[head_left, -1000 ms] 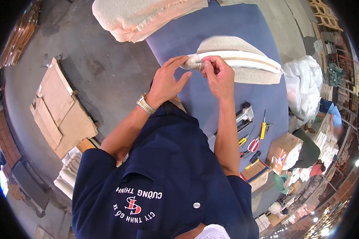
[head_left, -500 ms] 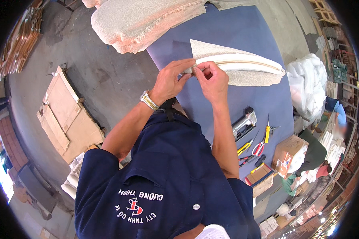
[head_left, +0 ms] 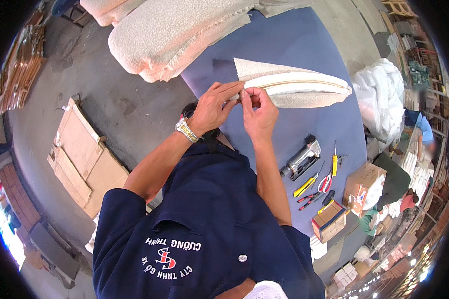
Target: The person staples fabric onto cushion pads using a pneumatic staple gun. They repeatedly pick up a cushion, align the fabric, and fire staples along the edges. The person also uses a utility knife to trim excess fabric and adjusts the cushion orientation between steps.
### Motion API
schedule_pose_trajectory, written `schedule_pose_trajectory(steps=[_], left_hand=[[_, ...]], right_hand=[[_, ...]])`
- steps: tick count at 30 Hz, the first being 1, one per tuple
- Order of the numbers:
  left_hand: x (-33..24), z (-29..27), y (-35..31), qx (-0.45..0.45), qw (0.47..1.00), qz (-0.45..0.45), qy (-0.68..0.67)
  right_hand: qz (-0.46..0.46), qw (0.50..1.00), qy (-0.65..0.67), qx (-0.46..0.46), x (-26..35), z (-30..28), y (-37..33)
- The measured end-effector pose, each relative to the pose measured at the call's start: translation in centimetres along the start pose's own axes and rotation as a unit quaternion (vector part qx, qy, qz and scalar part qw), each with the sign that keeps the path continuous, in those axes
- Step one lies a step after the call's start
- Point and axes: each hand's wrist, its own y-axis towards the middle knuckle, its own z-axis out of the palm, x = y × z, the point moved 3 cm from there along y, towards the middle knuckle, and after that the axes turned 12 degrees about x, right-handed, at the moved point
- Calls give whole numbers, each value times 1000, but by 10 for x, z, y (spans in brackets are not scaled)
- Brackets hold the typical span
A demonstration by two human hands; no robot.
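Blue-grey table [head_left: 319, 124] on grey workshop floor [head_left: 129, 60] (staple gun [head_left: 305, 157] right of forearm). Curved padded piece [head_left: 304, 86] over table, beige fabric edges flared. Left hand [head_left: 212, 110] closed, thumb to straightish fingers, around piece's left end; right hand [head_left: 260, 115] pinching same end.

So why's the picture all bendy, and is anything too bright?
In the head view, the fisheye lens bows the blue table's edge and leaves the corners black; in that same head view, white glare washes out the lower left rim.
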Motion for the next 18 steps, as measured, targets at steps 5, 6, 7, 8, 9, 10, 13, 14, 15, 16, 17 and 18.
schedule_pose_trajectory(steps=[5, 6, 7, 8, 9, 10, 13, 14, 15, 16, 17, 18], left_hand=[[10, -5, 7, -30, 999, 44, 2], [10, -7, 6, -34, 999, 40, -6], [10, -7, 5, -40, 998, 36, -13], [9, -7, 5, -47, 998, 25, -21], [8, -6, 5, -54, 998, 14, -29], [9, -7, 6, -58, 998, 3, -37], [14, -14, 11, -18, 999, 40, -20], [15, -12, 10, -18, 998, 51, -29], [14, -10, 9, -19, 997, 61, -38], [14, -9, 10, -18, 996, 74, -46], [15, -8, 11, -10, 996, 76, -44], [16, -8, 11, -3, 996, 78, -42]], right_hand=[[20, 1000, -7, 3, 1, 9, 6], [24, 999, -17, 10, 1, 10, 7], [25, 1000, -2, 3, -1, 11, 7], [26, 1000, 13, -5, -2, 12, 6], [27, 999, 29, -13, -2, 13, 6], [33, 999, 23, -13, 1, 14, 5], [51, 998, 15, -16, 7, 15, 3], [57, 998, 20, -21, 7, 16, 2], [63, 997, 24, -24, 7, 16, 1], [72, 997, 20, -24, 4, 16, -1], [82, 996, 17, -24, 0, 16, -4], [92, 995, 13, -22, -3, 15, -6]])
